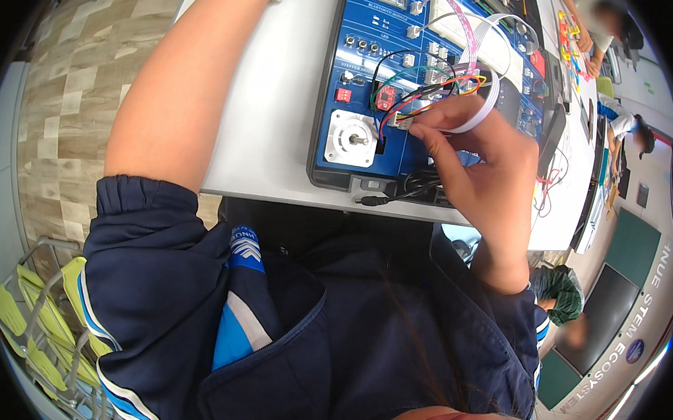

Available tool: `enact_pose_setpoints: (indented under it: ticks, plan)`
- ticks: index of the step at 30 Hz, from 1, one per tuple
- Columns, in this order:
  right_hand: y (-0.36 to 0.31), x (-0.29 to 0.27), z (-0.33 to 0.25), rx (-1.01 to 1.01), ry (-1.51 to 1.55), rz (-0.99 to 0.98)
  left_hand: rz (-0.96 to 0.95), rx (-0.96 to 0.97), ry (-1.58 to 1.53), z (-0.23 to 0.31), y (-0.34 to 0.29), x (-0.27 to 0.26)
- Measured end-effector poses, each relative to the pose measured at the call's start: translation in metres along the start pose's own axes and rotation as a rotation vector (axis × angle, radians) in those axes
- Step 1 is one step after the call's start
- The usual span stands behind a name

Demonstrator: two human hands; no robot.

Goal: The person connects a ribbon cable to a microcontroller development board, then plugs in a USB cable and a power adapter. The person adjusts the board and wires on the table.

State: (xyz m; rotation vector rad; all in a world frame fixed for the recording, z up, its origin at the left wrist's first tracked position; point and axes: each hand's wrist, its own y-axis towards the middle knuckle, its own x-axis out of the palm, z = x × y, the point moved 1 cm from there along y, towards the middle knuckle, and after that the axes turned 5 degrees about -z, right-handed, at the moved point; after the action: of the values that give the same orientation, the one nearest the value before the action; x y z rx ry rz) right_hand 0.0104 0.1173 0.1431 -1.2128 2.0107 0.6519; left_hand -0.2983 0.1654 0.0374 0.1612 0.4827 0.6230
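Observation:
My right hand (489, 145) is closed in a pinch at a small white plug connector (402, 120), at the near end of a blue electronics trainer board (344, 61). Thin coloured wires (440, 85) run from around the plug, and a white ribbon cable (487, 107) loops over my fingers. Just left of the pinch are a square silver stepper motor (350, 138) with a short shaft and a small red module (385, 97). Whether the plug is fully seated in its socket cannot be seen. My left forearm (185, 81) reaches past the top edge, its hand out of view.
The board's black case stands on a white table (259, 115). A black cable with a barrel plug (374, 200) lies by the near edge. Loose red wires (552, 183) are at the right. Yellow-green chairs (41, 317) stand lower left; other people are off to the right.

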Motion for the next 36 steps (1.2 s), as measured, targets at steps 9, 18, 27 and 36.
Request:
enact_pose_setpoints:
  ticks: [9,18,27,36]
  plan:
    - [0.011,-0.004,-0.02,0.002,-0.217,-0.128,0.016,0.025,0.025,-0.003,0.003,0.002]
    - [0.016,-0.009,-0.025,0.013,-0.236,-0.172,0.012,0.064,0.016,-0.003,0.001,-0.002]
    - [0.022,-0.007,-0.023,0.021,-0.269,-0.199,0.019,0.028,0.002,-0.002,0.002,0.001]
    - [0.014,-0.001,-0.013,-0.002,-0.338,-0.144,0.005,-0.012,0.034,-0.001,-0.002,-0.001]
